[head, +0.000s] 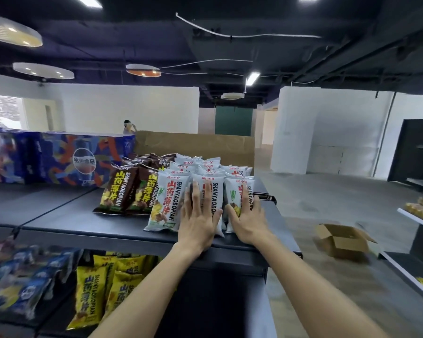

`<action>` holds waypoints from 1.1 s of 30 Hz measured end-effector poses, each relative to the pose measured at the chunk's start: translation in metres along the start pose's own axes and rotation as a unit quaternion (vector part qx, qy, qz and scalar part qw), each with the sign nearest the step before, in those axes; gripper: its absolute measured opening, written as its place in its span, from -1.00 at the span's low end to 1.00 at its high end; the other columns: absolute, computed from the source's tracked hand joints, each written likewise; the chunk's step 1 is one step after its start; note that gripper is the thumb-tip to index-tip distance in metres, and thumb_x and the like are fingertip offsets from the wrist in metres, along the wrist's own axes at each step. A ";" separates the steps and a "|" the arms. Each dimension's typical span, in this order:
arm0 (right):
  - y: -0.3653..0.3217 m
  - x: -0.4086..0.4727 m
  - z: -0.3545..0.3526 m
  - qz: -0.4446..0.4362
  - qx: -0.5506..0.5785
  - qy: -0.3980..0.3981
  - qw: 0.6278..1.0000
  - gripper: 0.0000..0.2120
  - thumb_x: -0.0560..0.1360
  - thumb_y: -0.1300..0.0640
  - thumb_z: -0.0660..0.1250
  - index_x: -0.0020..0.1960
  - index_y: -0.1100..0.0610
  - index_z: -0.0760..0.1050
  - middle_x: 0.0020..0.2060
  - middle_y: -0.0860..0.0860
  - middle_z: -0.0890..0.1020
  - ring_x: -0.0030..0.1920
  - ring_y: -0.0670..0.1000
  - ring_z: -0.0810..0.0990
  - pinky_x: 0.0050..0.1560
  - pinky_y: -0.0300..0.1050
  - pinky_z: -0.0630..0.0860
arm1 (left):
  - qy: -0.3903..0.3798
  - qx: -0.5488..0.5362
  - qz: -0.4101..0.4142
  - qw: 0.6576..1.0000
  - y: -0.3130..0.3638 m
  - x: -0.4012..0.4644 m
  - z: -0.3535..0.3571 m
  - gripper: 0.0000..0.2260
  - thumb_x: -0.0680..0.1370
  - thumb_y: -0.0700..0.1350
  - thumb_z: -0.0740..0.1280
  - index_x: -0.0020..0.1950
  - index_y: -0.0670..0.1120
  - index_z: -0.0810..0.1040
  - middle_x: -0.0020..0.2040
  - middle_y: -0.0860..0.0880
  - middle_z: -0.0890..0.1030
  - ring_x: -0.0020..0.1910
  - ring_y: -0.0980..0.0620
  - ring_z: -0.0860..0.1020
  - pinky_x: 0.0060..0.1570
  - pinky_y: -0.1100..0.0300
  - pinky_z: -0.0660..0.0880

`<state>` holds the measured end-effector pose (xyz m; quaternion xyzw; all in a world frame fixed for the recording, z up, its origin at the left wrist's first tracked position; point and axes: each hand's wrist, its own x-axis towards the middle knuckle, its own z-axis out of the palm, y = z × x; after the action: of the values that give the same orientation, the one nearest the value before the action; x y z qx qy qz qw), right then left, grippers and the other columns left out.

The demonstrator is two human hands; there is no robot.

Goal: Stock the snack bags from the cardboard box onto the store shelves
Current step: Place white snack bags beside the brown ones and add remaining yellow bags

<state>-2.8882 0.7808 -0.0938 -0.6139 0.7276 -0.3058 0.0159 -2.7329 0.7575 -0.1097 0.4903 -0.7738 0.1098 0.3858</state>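
Hands first: our left hand (198, 217) lies flat w/ straight fingers against the front of a white snack bag (214, 203) in the middle of the front row, pressing it, not gripping. Our right hand (248, 219) has fingers curled round the rightmost white bag (237, 191), thumb on its left side, holding it upright. White bags stand in several rows on the top shelf (83, 215), near its right end. Just left of them we see brown snack bags (130, 189), also upright, touching the white group. Behind both sits a big cardboard sheet (198, 147). Lower shelf below us holds yellow snack bags (95, 286) and blue bags (29, 272), blurred. Open cardboard box (343, 240) sits on the floor to the right, well apart from the shelf; can't tell what's in it.
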 end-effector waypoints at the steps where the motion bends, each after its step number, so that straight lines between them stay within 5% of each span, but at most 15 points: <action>1: 0.000 -0.006 -0.002 0.002 0.003 -0.004 1.000 -0.28 0.58 -0.33 -0.02 0.57 -0.14 -0.30 0.57 0.13 -0.11 0.52 0.27 0.03 0.46 0.20 0.08 | 0.002 0.021 0.015 1.000 0.000 -0.003 -0.001 -0.34 0.63 0.23 -0.02 0.59 -0.02 -0.23 0.57 -0.11 -0.27 0.55 -0.17 -0.21 0.48 -0.06 -0.11; 7: -0.009 -0.044 -0.015 0.026 -0.010 0.013 1.000 -0.33 0.59 -0.25 0.03 0.59 -0.08 -0.16 0.56 0.13 0.04 0.47 0.28 0.16 0.45 0.19 0.18 | -0.020 0.073 0.113 0.991 -0.013 -0.039 -0.024 -0.44 0.61 0.11 -0.01 0.57 -0.09 0.12 0.56 -0.19 0.10 0.52 -0.24 0.11 0.45 -0.16 0.17; 15: -0.045 -0.109 -0.030 0.070 -0.065 0.006 0.995 -0.44 0.54 -0.03 0.24 0.47 0.07 0.16 0.37 0.12 0.32 0.32 0.20 0.35 0.28 0.13 0.40 | -0.091 0.070 0.206 0.972 -0.037 -0.068 -0.088 -0.50 0.58 -0.02 0.22 0.50 0.03 0.18 0.46 -0.12 0.26 0.43 -0.14 0.24 0.39 0.01 0.31; 19: -0.065 -0.140 -0.028 0.057 -0.025 -0.045 0.997 -0.43 0.59 -0.02 0.21 0.53 0.06 0.13 0.41 0.14 0.36 0.36 0.20 0.37 0.30 0.05 0.38 | -0.149 0.071 0.188 0.968 -0.031 -0.076 -0.094 -0.54 0.61 -0.10 0.22 0.49 0.07 0.19 0.39 -0.10 0.32 0.23 -0.15 0.46 0.01 0.01 0.56; 25: -0.087 -0.157 -0.019 0.037 0.023 -0.077 0.996 -0.37 0.58 0.10 0.30 0.57 0.04 0.12 0.44 0.08 0.34 0.41 0.12 0.34 0.35 -0.07 0.34 | -0.160 0.004 0.112 0.981 -0.020 -0.064 -0.087 -0.49 0.56 -0.25 0.28 0.45 0.07 0.25 0.34 -0.11 0.36 0.03 -0.19 0.59 -0.18 0.04 0.52; 33: -0.085 -0.138 -0.029 0.031 0.009 -0.037 0.999 -0.44 0.54 0.18 0.33 0.49 0.01 0.25 0.38 0.04 0.43 0.32 0.10 0.44 0.23 -0.07 0.41 | -0.147 -0.095 0.106 0.979 -0.021 -0.056 -0.083 -0.68 0.54 -0.28 0.27 0.27 -0.06 0.42 0.22 -0.11 0.41 0.00 -0.22 0.57 -0.08 -0.07 0.55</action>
<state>-2.7911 0.9132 -0.0795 -0.6018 0.7423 -0.2890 0.0578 -2.6618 0.8306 -0.0971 0.3776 -0.8764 0.0027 0.2989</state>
